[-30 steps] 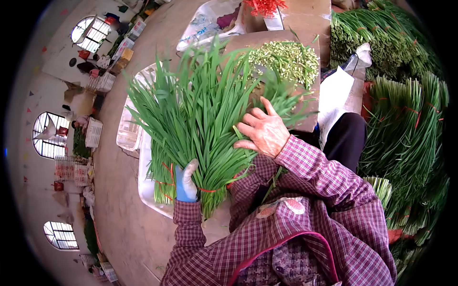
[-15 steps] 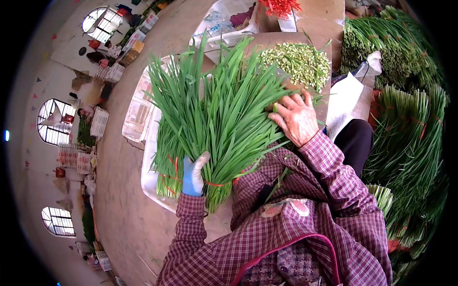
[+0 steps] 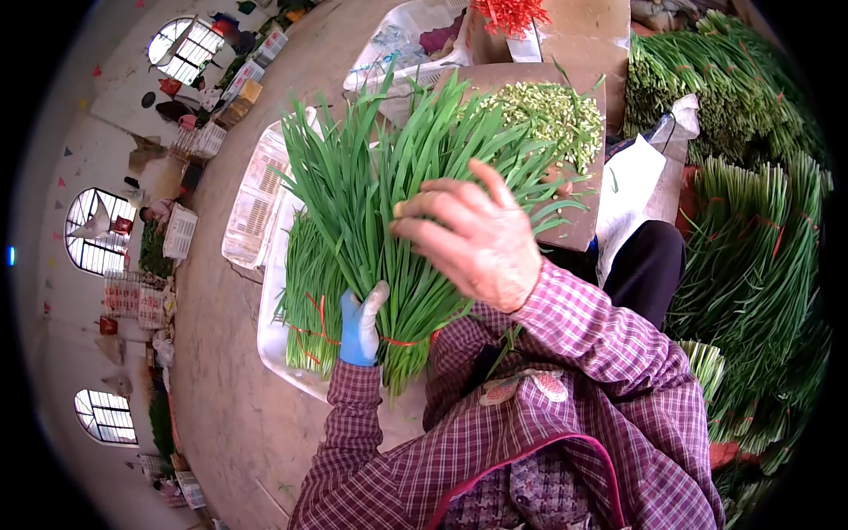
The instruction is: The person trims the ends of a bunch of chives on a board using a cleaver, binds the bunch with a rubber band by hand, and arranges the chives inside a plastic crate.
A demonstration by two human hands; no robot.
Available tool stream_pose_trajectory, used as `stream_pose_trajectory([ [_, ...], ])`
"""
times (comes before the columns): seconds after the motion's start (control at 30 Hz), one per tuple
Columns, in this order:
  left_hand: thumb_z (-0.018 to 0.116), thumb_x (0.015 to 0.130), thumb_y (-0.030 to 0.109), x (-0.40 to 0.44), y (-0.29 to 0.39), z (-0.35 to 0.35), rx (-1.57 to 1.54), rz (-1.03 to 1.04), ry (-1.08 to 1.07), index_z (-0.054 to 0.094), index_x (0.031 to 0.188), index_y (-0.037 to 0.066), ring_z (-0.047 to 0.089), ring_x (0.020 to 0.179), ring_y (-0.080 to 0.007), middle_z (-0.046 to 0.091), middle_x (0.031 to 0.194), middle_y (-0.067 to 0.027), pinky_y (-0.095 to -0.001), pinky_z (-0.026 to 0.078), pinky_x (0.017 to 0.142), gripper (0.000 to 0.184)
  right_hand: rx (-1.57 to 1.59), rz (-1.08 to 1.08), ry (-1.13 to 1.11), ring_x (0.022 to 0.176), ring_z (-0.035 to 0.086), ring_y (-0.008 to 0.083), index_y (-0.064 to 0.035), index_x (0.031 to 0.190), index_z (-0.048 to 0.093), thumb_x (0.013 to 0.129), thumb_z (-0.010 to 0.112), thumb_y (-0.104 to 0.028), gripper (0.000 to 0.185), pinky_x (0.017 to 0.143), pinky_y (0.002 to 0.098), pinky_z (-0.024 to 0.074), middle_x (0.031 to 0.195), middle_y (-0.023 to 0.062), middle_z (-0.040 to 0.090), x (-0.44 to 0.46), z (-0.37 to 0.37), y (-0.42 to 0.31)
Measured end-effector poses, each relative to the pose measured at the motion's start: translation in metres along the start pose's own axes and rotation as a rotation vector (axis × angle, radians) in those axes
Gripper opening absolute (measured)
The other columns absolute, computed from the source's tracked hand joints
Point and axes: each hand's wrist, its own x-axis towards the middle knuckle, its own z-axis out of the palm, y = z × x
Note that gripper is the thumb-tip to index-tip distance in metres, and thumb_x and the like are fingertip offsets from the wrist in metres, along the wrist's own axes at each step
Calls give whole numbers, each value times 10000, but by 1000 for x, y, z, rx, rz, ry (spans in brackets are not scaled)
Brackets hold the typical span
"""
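Note:
A large bunch of long green leaves [image 3: 424,203], tied low down with a red band [image 3: 399,342], fans out in front of me. My left hand [image 3: 360,327], in a blue and white glove, grips its left side near the band. Bare and raised over the leaves, my right hand [image 3: 477,234] has its fingers spread and holds nothing. Another bunch [image 3: 311,300] with red ties lies just left of the glove in a white tray [image 3: 281,358].
A brown board [image 3: 579,221] bears cut stem pieces [image 3: 561,115]. Red ties [image 3: 512,13] stand beyond it. Stacks of green bunches [image 3: 742,256] line the right side. White crates [image 3: 256,194] are at the left, and a white bin [image 3: 389,44] at the top.
My right hand has swept out to the right edge of the leaves, then come back left over the middle of the bunch. My left hand has kept its grip.

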Motion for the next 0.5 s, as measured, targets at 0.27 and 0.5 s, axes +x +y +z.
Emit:
stream_pose_trajectory([
  [0.27, 618, 895, 238, -3, -15, -8, -56, 21, 79, 526, 1234, -18, 564, 1002, -154, 586, 1131, -78, -312, 453, 923, 435, -29, 46, -180, 1111, 510, 222, -150, 919, 637, 802, 682, -324, 214, 1064, 565, 315, 976, -1, 582, -26, 49, 12],
  [0.5, 621, 897, 265, -1, -19, -10, -14, -7, 36, 548, 1205, -18, 579, 1005, -152, 598, 1114, -73, -313, 455, 938, 425, -57, 178, -134, 912, 548, 252, -124, 917, 637, 814, 675, -293, 201, 1006, 523, 360, 809, 26, 594, -15, 52, 6],
])
